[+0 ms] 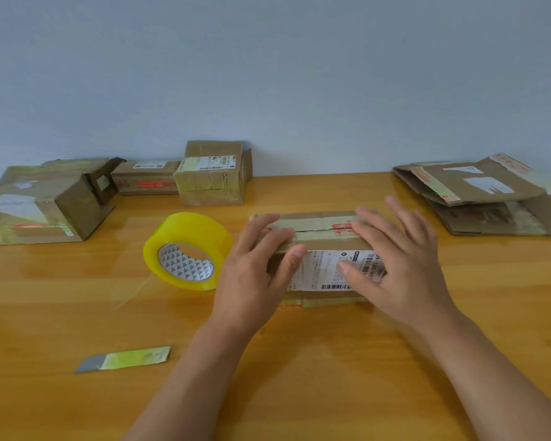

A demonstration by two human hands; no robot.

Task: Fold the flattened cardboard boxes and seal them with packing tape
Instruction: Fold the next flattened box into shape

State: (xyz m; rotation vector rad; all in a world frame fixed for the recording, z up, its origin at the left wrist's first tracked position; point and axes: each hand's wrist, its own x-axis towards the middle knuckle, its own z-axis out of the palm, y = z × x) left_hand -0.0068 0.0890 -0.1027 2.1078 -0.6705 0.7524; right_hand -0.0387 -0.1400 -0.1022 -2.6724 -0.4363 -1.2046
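A small brown cardboard box [323, 237] with a white shipping label on its near side sits mid-table, its top flaps down. My left hand [258, 268] grips its left end, fingers over the top and thumb on the front face. My right hand [395, 253] lies over its right end with fingers spread across the top and thumb on the label. A roll of yellow packing tape [185, 249] leans on the table just left of the box, a clear loose strip trailing from it toward me.
Folded boxes stand at the back: a large one [45, 205] far left, a low one [145, 178] and a taller one [212, 176] by the wall. Flattened cardboard [477, 192] lies at back right. A tape-wrapped utility blade [124, 359] lies near left on the wooden table [299, 377].
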